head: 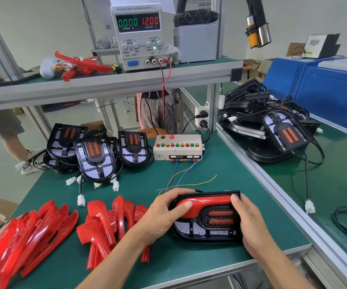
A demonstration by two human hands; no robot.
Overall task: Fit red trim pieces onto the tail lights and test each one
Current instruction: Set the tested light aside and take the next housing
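Observation:
A black tail light (pixel 208 228) lies on its side on the green mat near the front edge. A red trim piece (pixel 208 202) sits along its upper part. My left hand (pixel 164 213) grips the light's left end, thumb pressing on the trim. At the right end, my right hand (pixel 249 224) holds the housing with its thumb on the trim's tip. Loose red trim pieces (pixel 106 224) lie in piles to the left, with more of them (pixel 28 240) further left.
A button test box (pixel 177 147) with coloured wires stands behind the light. Three tail lights (pixel 95 155) lean at the back left; another heap (pixel 272 130) covers the right bench. A power supply (pixel 139 36) reading 12.00 V sits on the shelf.

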